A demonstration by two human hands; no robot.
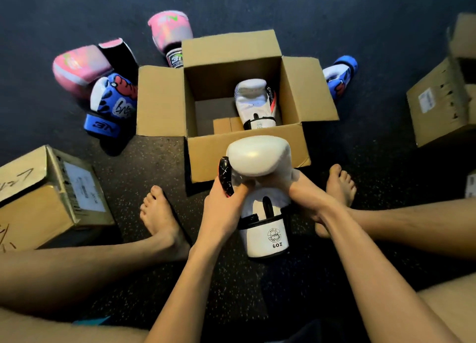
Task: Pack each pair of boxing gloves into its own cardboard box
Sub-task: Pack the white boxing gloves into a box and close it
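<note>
An open cardboard box (pixel 247 149) stands on the floor in front of me, flaps spread. One white boxing glove (pixel 253 103) lies inside it at the right. I hold its matching white glove (pixel 260 160) just in front of the box's near flap, cuff toward me. My left hand (pixel 224 203) grips its left side by the black thumb; my right hand (pixel 306 196) grips its right side. Two pink gloves (pixel 77 67) (pixel 171 31) and a blue glove (pixel 113 103) lie left of the box. Another blue glove (pixel 340 75) lies right of it.
A closed cardboard box (pixel 46 196) sits at the near left. More cardboard boxes (pixel 443 105) stand at the right edge. My bare feet (pixel 159 214) (pixel 340 185) rest on the dark speckled floor on either side of the held glove.
</note>
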